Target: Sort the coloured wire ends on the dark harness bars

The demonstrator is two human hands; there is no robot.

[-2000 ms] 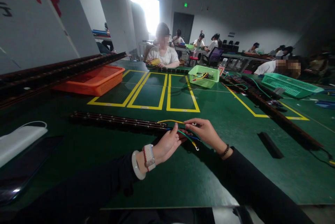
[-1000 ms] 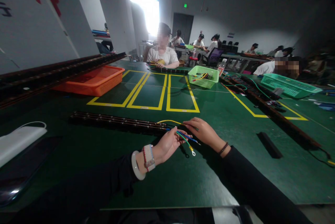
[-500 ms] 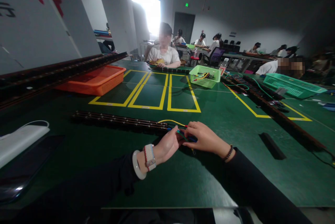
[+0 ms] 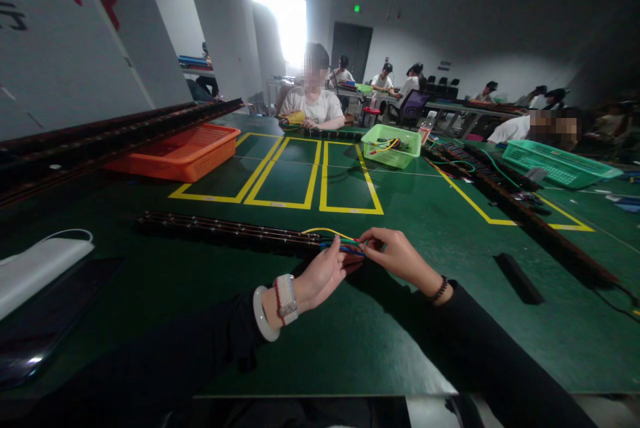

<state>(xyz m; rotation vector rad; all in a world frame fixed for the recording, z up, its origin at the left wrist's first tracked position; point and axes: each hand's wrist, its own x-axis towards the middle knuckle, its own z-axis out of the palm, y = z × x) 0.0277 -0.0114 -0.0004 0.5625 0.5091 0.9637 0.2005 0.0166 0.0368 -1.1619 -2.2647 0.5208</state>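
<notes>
A long dark strip [image 4: 225, 229] with rows of metallic points lies on the green table. Yellow, green and blue wires come out of its right end. My left hand [image 4: 323, 276] is closed around the wires [image 4: 345, 249] close to that end, thumb on top and fingers beneath. With thumb and fingertips pinched, my right hand [image 4: 395, 253] holds the wire ends just right of my left hand. The yellow wire [image 4: 330, 233] arcs above the others to a red tip by my right fingertips. Exactly which ends are pinched is partly hidden.
An orange basket [image 4: 200, 155] stands at the left beneath long dark rails [image 4: 125, 135]. A light green basket [image 4: 393, 148] holds wires. More strips and a teal basket [image 4: 560, 165] lie right, near a black bar [image 4: 519, 278]. A phone [image 4: 55, 315] is at left. A person [image 4: 313, 105] sits opposite.
My right hand has shifted slightly right and up, fingers now pinching the wire ends. The green and blue wires, bent downward before, now run straighter to the right. My left hand has stayed nearly still.
</notes>
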